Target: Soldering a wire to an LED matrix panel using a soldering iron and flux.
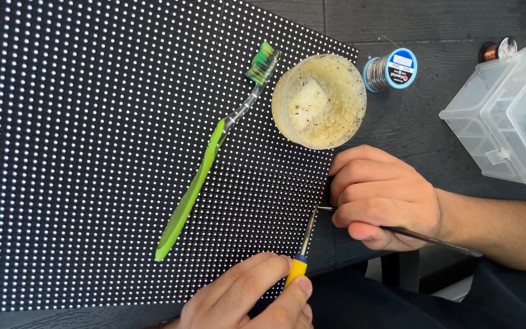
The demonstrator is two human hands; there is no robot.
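Note:
A black LED matrix panel [92, 152] with rows of white dots lies on a dark wooden table [421, 122]. My left hand [251, 298], at the bottom edge, grips the yellow-and-blue handle of a soldering iron [304, 244]. Its metal tip points up to the panel's right edge. My right hand [382, 195] rests on the table beside that edge, closed on a thin dark tool [433, 239] whose tip meets the iron's tip. A green toothbrush [199, 183] lies diagonally on the panel.
A round open tub of yellowish paste [319, 100] sits on the panel's upper right corner. Beside it stand a blue spool of solder wire [391, 70] and a small copper wire spool [497, 50]. A clear plastic compartment box [506, 116] stands at the right.

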